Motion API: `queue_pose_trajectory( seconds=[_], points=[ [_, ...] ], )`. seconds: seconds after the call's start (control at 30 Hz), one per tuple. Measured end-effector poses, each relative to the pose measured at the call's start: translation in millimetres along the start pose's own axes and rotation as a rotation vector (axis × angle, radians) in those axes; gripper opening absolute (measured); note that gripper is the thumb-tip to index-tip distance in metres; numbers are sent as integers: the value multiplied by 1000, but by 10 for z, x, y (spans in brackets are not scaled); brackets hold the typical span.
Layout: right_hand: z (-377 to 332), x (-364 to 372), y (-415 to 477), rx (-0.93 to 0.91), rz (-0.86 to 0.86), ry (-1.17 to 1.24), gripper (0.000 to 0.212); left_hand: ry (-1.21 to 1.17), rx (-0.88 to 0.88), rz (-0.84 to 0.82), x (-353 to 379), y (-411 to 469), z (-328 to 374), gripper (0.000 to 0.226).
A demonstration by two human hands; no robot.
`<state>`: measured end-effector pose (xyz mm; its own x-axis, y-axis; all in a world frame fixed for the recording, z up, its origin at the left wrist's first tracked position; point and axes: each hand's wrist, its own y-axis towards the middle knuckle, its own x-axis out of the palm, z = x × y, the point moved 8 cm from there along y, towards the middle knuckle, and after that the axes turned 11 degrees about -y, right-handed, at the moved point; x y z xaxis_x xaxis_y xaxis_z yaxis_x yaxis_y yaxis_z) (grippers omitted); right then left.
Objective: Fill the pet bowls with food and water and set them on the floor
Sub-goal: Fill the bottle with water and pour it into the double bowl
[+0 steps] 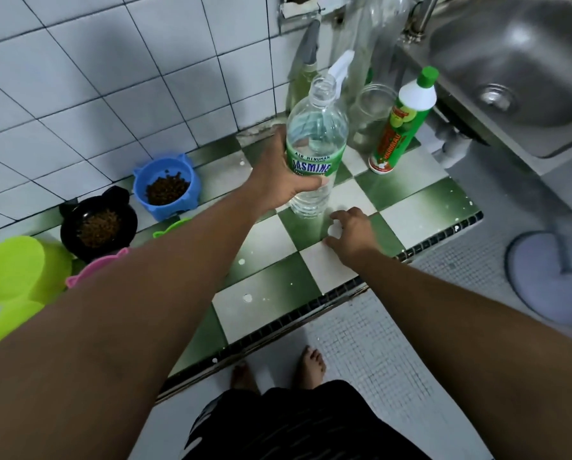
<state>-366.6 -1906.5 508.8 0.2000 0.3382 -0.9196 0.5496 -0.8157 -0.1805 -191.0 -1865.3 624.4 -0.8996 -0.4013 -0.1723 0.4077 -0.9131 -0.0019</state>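
Food stage looks partly done: blue bowl point(170, 210) and black bowl point(128, 224) each hold a mound of brown kibble, both against the tiled wall at the back of the counter point(410, 200). A pink bowl point(95, 265) and a sliver of green bowl point(170, 225) show beside the left forearm; contents hidden. No water seen in any bowl, none on the floor point(360, 343) yet, so watering and setting down appear to remain. Left hand point(283, 184) grips the water bottle point(316, 134) round its green label; bottle upright on the counter, mouth uncapped, clear ribbed plastic, about half full. Right hand point(352, 234) rests on the counter just beside the bottle's base, fingers curled on a small white cap point(335, 229), by its look the bottle's own. Bowls are moulded plastic, rounded, with small ear-like lugs. Counter is glossy green-and-white check tile, flecked white. A lime plastic scoop point(15, 273) sits at far left; a steel sink point(526, 44) at far right.
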Motion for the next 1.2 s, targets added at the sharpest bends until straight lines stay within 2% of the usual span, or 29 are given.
queue_pose_trajectory(
  seconds=[0.1, 0.2, 0.37, 0.43, 0.53, 0.63, 0.73, 0.9, 1.07, 1.2],
  points=[
    [-27, 8, 18, -9, 4, -35, 29, -1, -15, -12, -17, 9, -39, 97],
    [-33, -126, -36, 1, 110, 24, 28, -23, -38, -32, -18, 4, -99, 98],
    [-169, -1118, -210, 139, 616, 520, 28, -28, -59, -44, -6, 8, -148, 102],
    [-379, -1612, -283, 75, 782, 609, 26, -43, -67, -62, 2, 5, -133, 103],
    [-715, -2165, -380, -75, 890, 703, 23, -81, -80, -93, 19, -17, -75, 108],
    [-987, -2466, -415, -230, 883, 671, 22, -134, -63, -54, -4, -45, 72, 112],
    [-1176, -2523, -383, -340, 839, 467, 22, -144, -4, -38, 21, -69, 275, 108],
    [-1231, -2418, -253, -327, 720, 332, 24, -84, -16, 9, -6, -35, 332, 109],
    [-1220, -2380, -163, -266, 618, 426, 23, -40, -28, 11, -30, -38, 318, 110],
    [-1158, -2301, -128, -166, 616, 610, 26, -35, -15, 7, -43, -62, 283, 98]
  ],
)
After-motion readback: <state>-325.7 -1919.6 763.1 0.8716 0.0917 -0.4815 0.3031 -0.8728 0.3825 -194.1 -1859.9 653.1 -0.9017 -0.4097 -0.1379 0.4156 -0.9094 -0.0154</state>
